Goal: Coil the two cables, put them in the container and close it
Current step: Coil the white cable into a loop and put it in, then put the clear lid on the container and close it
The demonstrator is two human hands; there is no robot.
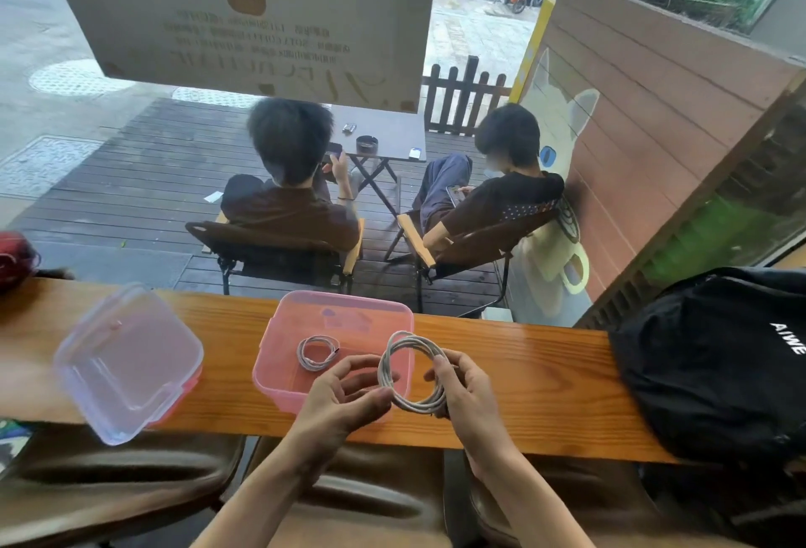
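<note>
Holding the second white coiled cable (412, 373) pinched in both hands' fingers (440, 366) above the pink plastic container (279, 377), first coil (317, 352) inside, clear lid (126, 362) still off on the bench (523, 373).

White capital letters reading "AIWE" stand on the black backpack (715, 355) lying on the wooden counter (545, 377), off to the right of the right hand (462, 395); the word runs to the bag's edge, so it may be cut short. On the big pale sign (244, 15) stuck to the window, far beyond both hands, rows of small characters and a gold square emblem show through mirrored from behind, too faint to read. A purple sticker inside the pink container (279, 355), just beyond the left hand (344, 399), is a blur
</note>
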